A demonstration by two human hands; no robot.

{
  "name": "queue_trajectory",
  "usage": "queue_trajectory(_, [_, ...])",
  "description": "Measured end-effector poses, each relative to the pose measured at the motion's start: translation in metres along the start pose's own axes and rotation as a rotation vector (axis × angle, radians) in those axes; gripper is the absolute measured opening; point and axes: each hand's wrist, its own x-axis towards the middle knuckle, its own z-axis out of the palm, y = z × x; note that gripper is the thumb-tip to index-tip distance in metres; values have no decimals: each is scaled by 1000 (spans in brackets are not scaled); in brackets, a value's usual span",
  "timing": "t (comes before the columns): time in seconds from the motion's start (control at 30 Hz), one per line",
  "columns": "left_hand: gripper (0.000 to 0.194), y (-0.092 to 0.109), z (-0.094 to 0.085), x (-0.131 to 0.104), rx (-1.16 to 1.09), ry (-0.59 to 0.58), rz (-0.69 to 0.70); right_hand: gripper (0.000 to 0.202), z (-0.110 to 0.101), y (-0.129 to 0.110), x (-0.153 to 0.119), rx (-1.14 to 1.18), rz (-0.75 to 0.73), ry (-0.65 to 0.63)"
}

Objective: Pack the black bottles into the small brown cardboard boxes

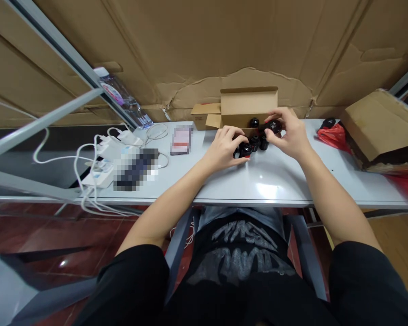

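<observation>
Hands (224, 147) (291, 133) half-curled around black parts (246, 149) (274, 127)

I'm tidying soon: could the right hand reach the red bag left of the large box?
Probably yes: nothing visible stands between the right hand and that red bag, though the hand holds a black part.

My left hand (224, 147) covers part of the black piece (246, 150) between its fingers; kind unclear. Right hand (290, 132) screens the small cardboard box's (249, 103) right end. Dark slab (136, 170), pinkish rectangle (181, 139): pixelated. Red plastic (407, 183) cropped at right edge, blurred.
</observation>
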Motion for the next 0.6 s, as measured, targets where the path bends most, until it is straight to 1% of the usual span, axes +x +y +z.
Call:
queue_trajectory(0.1, [60,0,-2,0,41,-52,-24,40,-5,-9,0,61,41,-153])
queue_trajectory(0.2, [62,1,-6,0,53,-68,-35,30,-6,-15,0,61,0,-317])
queue_trajectory(0.27, [63,0,-8,0,49,-78,-39,29,-5,-14,0,53,-43,-413])
queue_trajectory(0.33, [66,-2,-9,0,38,-95,-44,31,-3,-10,-1,33,-78,-482])
queue_trajectory(0.47, [85,-13,-12,0,-36,-125,-64,34,4,1,-5,-69,-101,-535])
queue_trajectory(0.53, [95,-22,-16,1,-91,-125,-75,37,6,3,-6,-106,-112,-529])
queue_trajectory(0.6, [104,-33,-21,1,-131,-114,-92,46,5,4,-5,-118,-125,-506])
